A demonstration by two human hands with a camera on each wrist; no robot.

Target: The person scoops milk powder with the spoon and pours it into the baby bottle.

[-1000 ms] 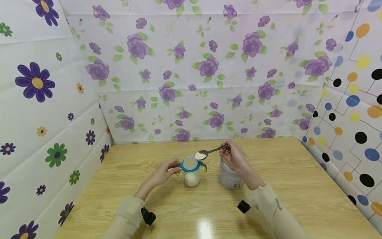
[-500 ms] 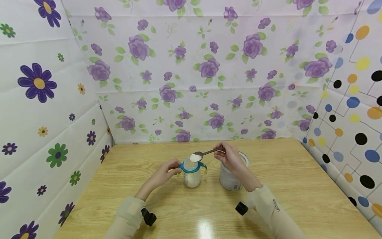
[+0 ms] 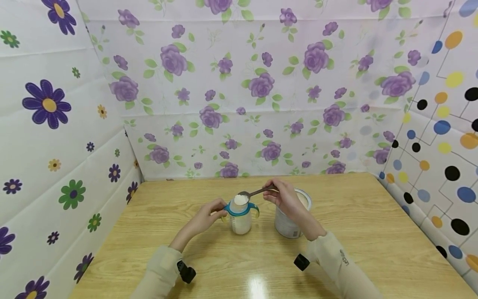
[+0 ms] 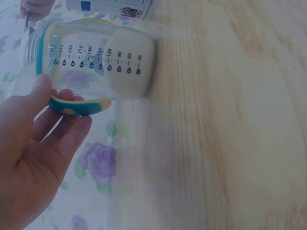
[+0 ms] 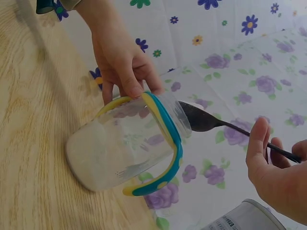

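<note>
A clear baby bottle [image 3: 240, 224] with a blue-and-yellow two-handled collar stands upright on the table, and whitish contents fill its lower part. My left hand [image 3: 204, 218] pinches the bottle's left handle [image 4: 76, 106] between thumb and fingers. In my right hand [image 3: 289, 201] a dark metal spoon [image 3: 258, 192] is gripped by its handle. The spoon's bowl [image 5: 201, 119] is at the open mouth of the bottle, with white powder [image 3: 241, 199] showing there. A powder can [image 3: 286, 226], open at the top, stands right of the bottle, partly hidden behind my right hand and wrist.
The light wooden table [image 3: 209, 265] runs back to a flower-printed cloth wall [image 3: 239, 137]. More printed cloth hangs at the left [image 3: 93, 166] and right [image 3: 429, 174]. Small black devices sit on both wrists.
My right hand has moved left with the spoon, bringing its bowl from beside the bottle's mouth to over it. More of the can's open top shows. My left hand keeps its hold on the handle.
</note>
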